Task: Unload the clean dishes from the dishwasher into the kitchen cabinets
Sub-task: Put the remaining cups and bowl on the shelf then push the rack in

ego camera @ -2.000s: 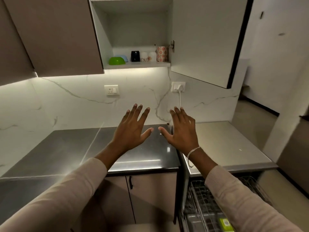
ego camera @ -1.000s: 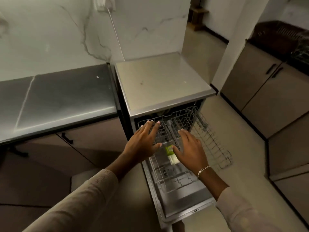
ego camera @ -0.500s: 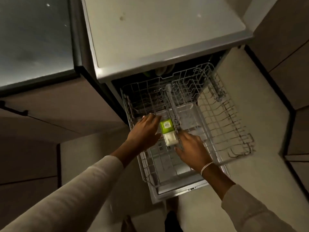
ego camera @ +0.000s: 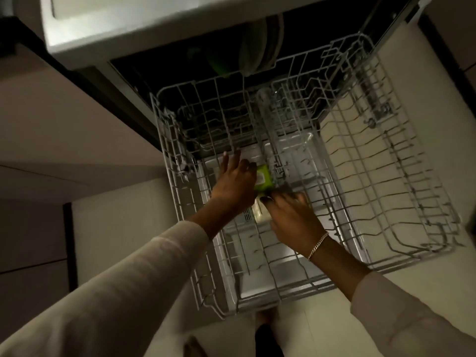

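Observation:
I look straight down into the open dishwasher (ego camera: 123,29). Its wire rack (ego camera: 296,289) is pulled out over the lowered door and holds no dishes that I can see. My left hand (ego camera: 233,182) rests on the rack's middle wires with fingers stretched forward. My right hand (ego camera: 292,219) is beside it on the same wires, blurred, its fingers hard to read. Between the hands lies a small green-and-white packet (ego camera: 264,177). Deep inside the dark tub stand a white plate (ego camera: 257,47) and a green bowl (ego camera: 219,64).
The lowered door (ego camera: 260,282) shows through the rack wires. Cabinet fronts (ego camera: 51,124) run along the left. Pale floor tiles (ego camera: 322,331) lie in front, with my feet (ego camera: 268,338) at the bottom edge.
My view dropped from the upper cabinet and counter down to the dishwasher. Both hands came down from the air onto the pulled-out rack and now sit around the green packet.

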